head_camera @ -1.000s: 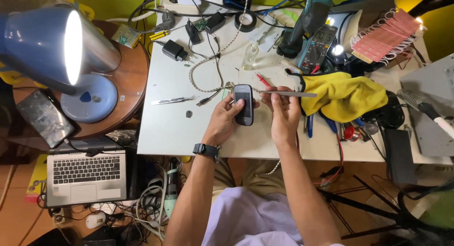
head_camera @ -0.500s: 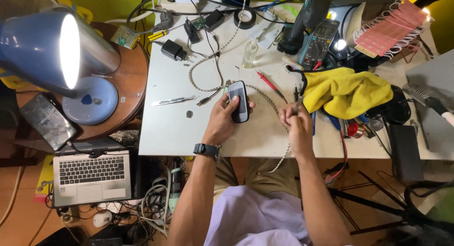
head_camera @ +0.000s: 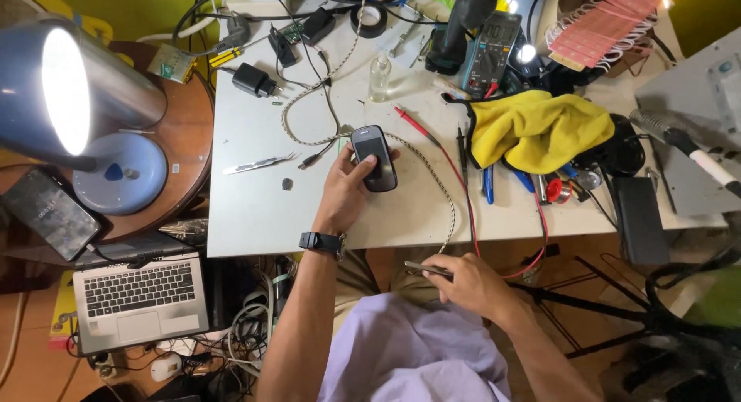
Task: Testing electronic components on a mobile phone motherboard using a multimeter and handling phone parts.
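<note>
Our left hand wraps its fingers around a small dark phone on the white counter. At five o'clock, off the counter's edge, our right hand pinches thin tweezers.

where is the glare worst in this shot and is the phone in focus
Head view: the desk lamp blows out to white at far left, a smaller hotspot sits by the multimeter; the phone in the left hand looks sharp, with only faint sheen.

Black wristwatch on the left wrist, bare forearms, lavender garment, perhaps a shirt.
</note>
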